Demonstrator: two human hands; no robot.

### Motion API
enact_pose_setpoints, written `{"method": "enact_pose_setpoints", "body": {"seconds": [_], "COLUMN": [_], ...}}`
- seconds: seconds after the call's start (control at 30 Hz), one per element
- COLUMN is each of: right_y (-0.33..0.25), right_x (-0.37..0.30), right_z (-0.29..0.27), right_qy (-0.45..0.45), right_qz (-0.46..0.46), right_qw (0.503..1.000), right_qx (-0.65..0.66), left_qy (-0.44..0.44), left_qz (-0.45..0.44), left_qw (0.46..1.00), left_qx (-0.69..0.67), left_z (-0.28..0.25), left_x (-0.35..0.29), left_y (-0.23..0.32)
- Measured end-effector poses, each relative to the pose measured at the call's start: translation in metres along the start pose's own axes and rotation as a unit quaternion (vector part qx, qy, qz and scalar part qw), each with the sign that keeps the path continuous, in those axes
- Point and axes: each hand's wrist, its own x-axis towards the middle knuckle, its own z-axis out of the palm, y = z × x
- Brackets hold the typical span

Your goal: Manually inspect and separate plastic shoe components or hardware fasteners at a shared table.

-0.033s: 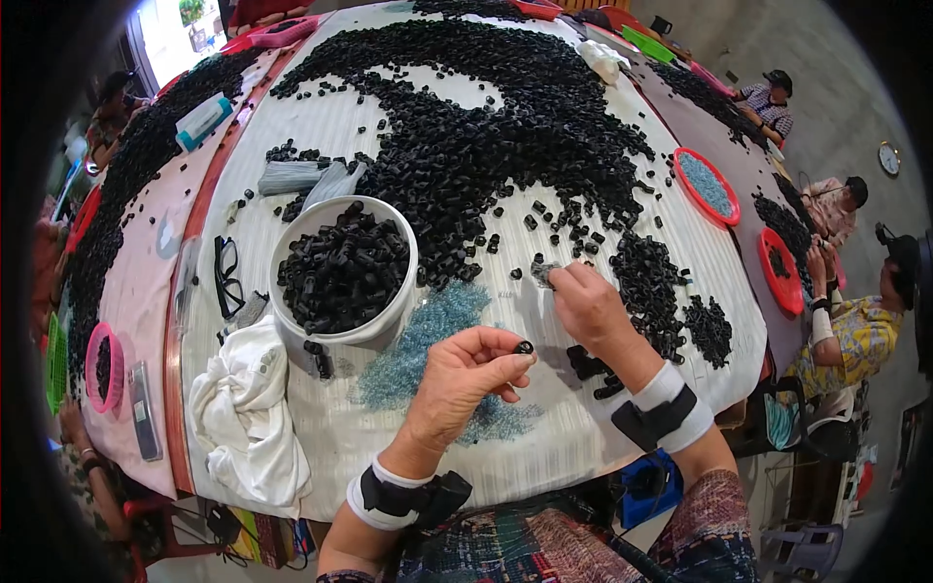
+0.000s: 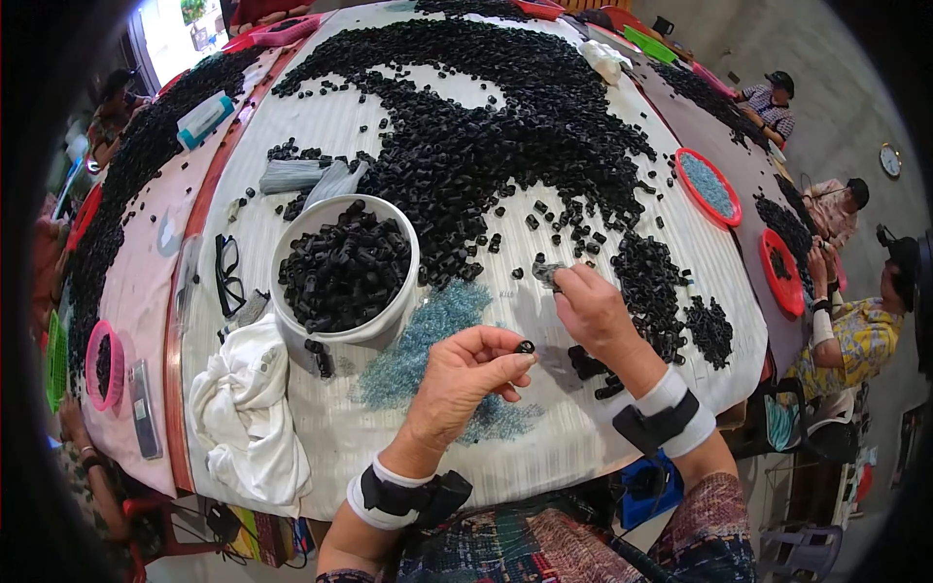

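Note:
My left hand (image 2: 473,372) pinches a small black ring-shaped plastic piece (image 2: 526,347) between thumb and forefinger, its round opening showing. To its right, my right hand (image 2: 595,303) is closed on a small grey piece (image 2: 547,273) that sticks out past the fingertips; its exact kind I cannot make out. Beneath and beside my left hand spreads a patch of small clear bluish pieces (image 2: 437,325). A white bucket (image 2: 413,277) full of black plastic pieces (image 2: 342,267) stands to the left. Past both hands lies a large heap of similar black pieces (image 2: 505,136).
Left of the bucket are eyeglasses (image 2: 228,277) and a crumpled white cloth (image 2: 248,418). Grey bundles (image 2: 292,176) lie behind it. Smaller black piles (image 2: 646,291) sit right of my right hand. Red baskets (image 2: 708,187) and other people (image 2: 855,330) are along the right side.
My right hand has shifted very slightly to the right with the grey piece. My left hand keeps its pinch on the black piece.

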Motion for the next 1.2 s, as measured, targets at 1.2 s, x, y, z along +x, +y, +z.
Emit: {"method": "enact_pose_setpoints", "body": {"seconds": [1.2], "right_y": [-0.08], "right_x": [-0.017], "right_z": [-0.022], "right_qy": [0.096], "right_qz": [0.071], "right_qw": [0.976], "right_qx": [0.18], "left_qy": [0.037], "left_qz": [0.043], "left_qw": [0.994], "left_qx": [0.091], "left_z": [0.0], "left_x": [-0.001], "left_y": [-0.003]}}
